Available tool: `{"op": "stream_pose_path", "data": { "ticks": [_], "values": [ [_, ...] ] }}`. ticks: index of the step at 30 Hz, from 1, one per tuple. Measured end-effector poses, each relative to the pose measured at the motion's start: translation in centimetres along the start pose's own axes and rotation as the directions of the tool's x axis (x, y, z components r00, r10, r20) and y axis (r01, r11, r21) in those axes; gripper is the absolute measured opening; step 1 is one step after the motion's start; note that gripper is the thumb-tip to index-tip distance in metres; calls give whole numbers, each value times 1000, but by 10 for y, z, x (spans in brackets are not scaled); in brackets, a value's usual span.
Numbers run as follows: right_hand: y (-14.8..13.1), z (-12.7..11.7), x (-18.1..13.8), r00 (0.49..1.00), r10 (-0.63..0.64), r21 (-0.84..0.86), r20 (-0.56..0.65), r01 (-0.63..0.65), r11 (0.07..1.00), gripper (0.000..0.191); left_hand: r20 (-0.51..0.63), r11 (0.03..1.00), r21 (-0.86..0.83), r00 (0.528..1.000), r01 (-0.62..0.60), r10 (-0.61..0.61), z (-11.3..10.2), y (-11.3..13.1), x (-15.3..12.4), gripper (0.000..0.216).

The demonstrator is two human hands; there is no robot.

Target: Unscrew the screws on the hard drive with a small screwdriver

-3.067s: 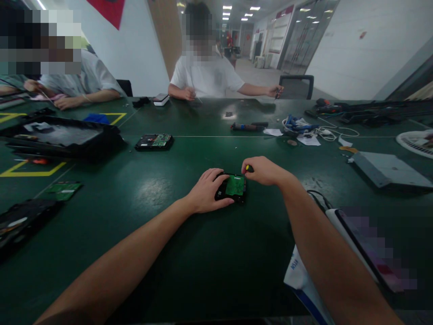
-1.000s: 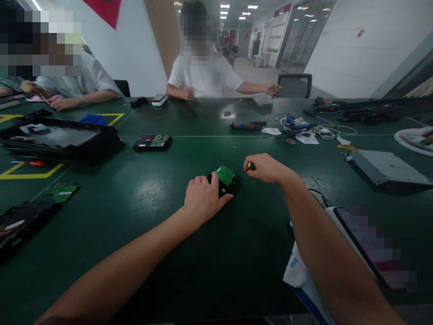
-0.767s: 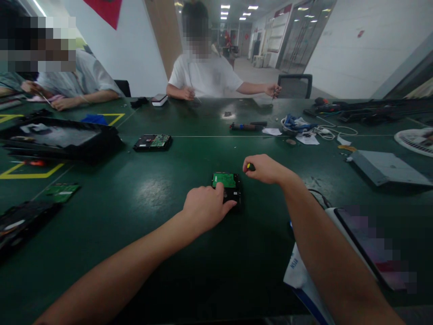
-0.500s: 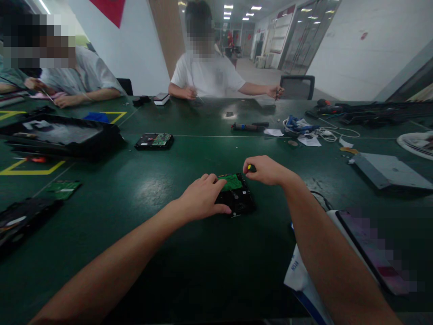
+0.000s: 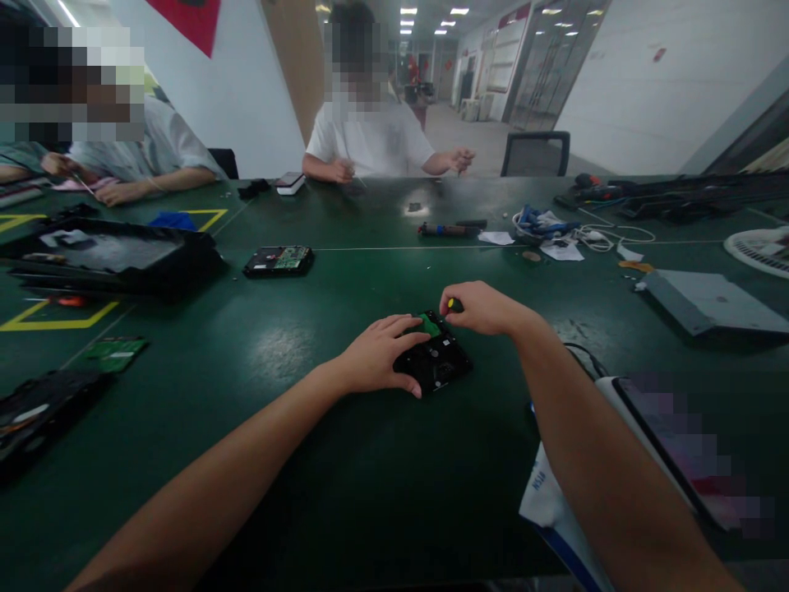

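Observation:
A black hard drive [image 5: 439, 362] with a green circuit board on its far end lies on the green table [image 5: 345, 460] in front of me. My left hand [image 5: 377, 357] lies over its left side, fingers spread across the board and thumb against the near edge, gripping it. My right hand [image 5: 484, 307] is closed around a small screwdriver [image 5: 454, 305] with a yellow and black handle. The tool sits just beyond the drive's far right corner; its tip is hidden.
A second hard drive [image 5: 279, 261] lies farther left, a black tray [image 5: 104, 255] beyond it. A loose green board [image 5: 115, 351] and dark casing [image 5: 37, 407] sit at left. A grey metal box [image 5: 708, 300], cables [image 5: 548, 226] and a phone [image 5: 684, 448] lie at right. Two other people sit across.
My left hand has turned the hard drive round on the table, so the green board now points away and the black side faces me. The right hand stayed put. The person opposite pulled an arm in.

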State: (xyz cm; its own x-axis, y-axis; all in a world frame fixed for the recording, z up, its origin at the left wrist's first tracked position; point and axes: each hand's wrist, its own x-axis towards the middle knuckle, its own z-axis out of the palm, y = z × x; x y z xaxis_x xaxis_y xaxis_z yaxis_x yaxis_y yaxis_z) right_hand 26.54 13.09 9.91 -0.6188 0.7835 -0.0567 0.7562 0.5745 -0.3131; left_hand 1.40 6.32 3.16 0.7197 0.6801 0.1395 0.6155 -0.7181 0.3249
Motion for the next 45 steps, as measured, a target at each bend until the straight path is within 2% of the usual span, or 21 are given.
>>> {"op": "stream_pose_path", "data": {
  "ticks": [3, 6, 10, 13, 17, 22, 27, 38, 42, 45],
  "values": [
    [1, 2, 1, 1000, -9, -2, -14, 9, 1000, 14, -44, 996, 66, 997, 67, -64, 6, 9, 1, 93],
    [2, 4, 2, 999, -14, -6, -34, 14, 1000, 14, -88, 980, 132, 986, 152, -141, 11, 24, 2, 82],
    [4, 5, 3, 999, -17, -13, -46, 16, 1000, 14, -151, 966, 131, 968, 221, -201, 15, 35, 2, 78],
    [6, 6, 3, 998, -23, -14, -50, 23, 1000, 13, -165, 977, 81, 970, 196, -180, 14, 26, 1, 84],
    [6, 5, 3, 998, -27, -8, -55, 26, 1000, 13, -192, 994, -19, 975, 111, -113, 12, 1, -4, 86],
    [1, 5, 2, 999, -24, -5, -41, 24, 1000, 13, -238, 994, -86, 967, 72, -90, 10, -17, -11, 65],
    [-2, 8, 4, 999, -35, -10, -30, 34, 999, 14, -198, 991, -119, 977, 54, -77, 9, -18, -11, 59],
    [-6, 13, 7, 998, -67, -8, -9, 67, 998, 15, -239, 991, -132, 970, 12, -43, 15, -21, -11, 63],
    [-5, 16, 9, 996, -92, -9, -5, 92, 996, 14, -286, 968, -250, 953, 23, -97, 14, -25, -10, 43],
    [-5, 19, 11, 996, -89, -10, -15, 88, 996, 15, -307, 950, -307, 941, 46, -145, 13, -30, -9, 38]
  ]
}}
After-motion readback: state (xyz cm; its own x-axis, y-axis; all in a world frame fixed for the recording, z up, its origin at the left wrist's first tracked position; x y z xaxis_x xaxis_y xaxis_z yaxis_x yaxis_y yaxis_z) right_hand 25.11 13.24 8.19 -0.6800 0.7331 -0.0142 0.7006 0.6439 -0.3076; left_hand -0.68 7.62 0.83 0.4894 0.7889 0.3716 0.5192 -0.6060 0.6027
